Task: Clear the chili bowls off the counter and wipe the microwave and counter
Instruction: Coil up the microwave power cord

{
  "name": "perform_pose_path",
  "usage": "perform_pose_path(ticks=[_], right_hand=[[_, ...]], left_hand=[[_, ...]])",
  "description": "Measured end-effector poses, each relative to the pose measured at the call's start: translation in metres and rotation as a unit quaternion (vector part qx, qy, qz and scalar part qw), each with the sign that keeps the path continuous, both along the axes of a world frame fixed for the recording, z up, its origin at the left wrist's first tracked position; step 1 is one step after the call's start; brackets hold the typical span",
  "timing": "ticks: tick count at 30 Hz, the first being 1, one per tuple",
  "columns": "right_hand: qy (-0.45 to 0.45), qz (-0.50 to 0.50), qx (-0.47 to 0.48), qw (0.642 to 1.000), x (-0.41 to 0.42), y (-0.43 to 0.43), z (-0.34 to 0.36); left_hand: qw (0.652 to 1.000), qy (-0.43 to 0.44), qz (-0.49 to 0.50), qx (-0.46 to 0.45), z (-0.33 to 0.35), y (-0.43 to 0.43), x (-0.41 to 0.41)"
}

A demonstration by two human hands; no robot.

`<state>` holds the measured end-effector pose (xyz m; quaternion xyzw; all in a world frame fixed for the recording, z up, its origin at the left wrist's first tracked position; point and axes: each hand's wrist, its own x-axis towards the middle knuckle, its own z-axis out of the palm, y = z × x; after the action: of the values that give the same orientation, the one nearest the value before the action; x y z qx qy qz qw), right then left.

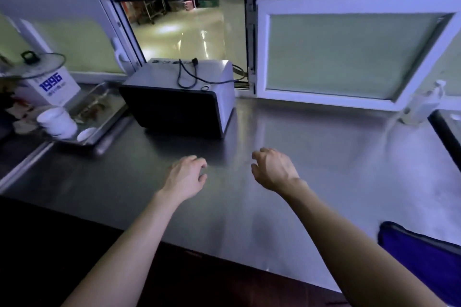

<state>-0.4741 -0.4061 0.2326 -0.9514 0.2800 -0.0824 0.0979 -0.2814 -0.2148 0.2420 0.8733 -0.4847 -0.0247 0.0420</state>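
I hold my left hand and right hand empty, fingers loosely curled, above the counter, ready to reach the blue cloth.

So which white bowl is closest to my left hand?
The low single bowl, just right of the tall stack and nearer the microwave.

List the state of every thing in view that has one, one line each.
Microwave: door shut, cord coiled on top, plug lying loose.
Serving hatch: open.
White cups: stacked, on the metal tray.
Blue cloth: lying at the right edge of the counter, untouched.
Pump bottle: upright.
Left hand: fingers loosely curled, holding nothing.
Right hand: fingers loosely curled, holding nothing.
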Motion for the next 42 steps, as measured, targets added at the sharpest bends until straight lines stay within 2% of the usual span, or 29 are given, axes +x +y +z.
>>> perform_pose_path(ticks=[3,8,14,16,21,25,30,34,38,42], right_hand=[[-0.008,0.002,0.004,1.000,0.057,0.016,0.012],[-0.025,-0.024,0.008,0.999,0.133,-0.002,0.028],[-0.134,-0.025,-0.009,0.991,0.268,-0.060,0.056],[-0.158,-0.031,0.003,0.987,0.316,-0.077,0.063],[-0.134,-0.044,0.045,0.989,0.397,-0.118,0.069],[-0.057,-0.052,0.082,0.994,0.442,-0.147,0.066],[-0.014,-0.067,0.091,0.994,0.469,-0.166,0.084],[-0.101,-0.135,0.088,0.982,0.465,-0.182,0.140],[-0.237,-0.209,0.071,0.946,0.452,-0.200,0.206],[-0.272,-0.264,0.026,0.925,0.414,-0.211,0.234]], left_hand=[[1.000,-0.023,-0.006,0.001,0.014,0.005,0.072],[0.998,-0.047,-0.022,-0.037,0.031,-0.037,0.176],[0.997,-0.074,-0.011,-0.027,0.035,-0.101,0.289],[0.999,-0.050,0.003,0.001,0.034,-0.125,0.324],[0.997,0.042,0.037,0.048,0.007,-0.167,0.385],[0.998,0.043,0.030,0.025,-0.023,-0.167,0.396],[0.997,0.070,0.006,0.028,-0.030,-0.170,0.402],[0.995,0.086,-0.010,0.054,-0.032,-0.174,0.403],[0.994,0.100,-0.023,0.050,-0.031,-0.176,0.401],[0.994,0.095,-0.025,0.040,-0.032,-0.174,0.399]])
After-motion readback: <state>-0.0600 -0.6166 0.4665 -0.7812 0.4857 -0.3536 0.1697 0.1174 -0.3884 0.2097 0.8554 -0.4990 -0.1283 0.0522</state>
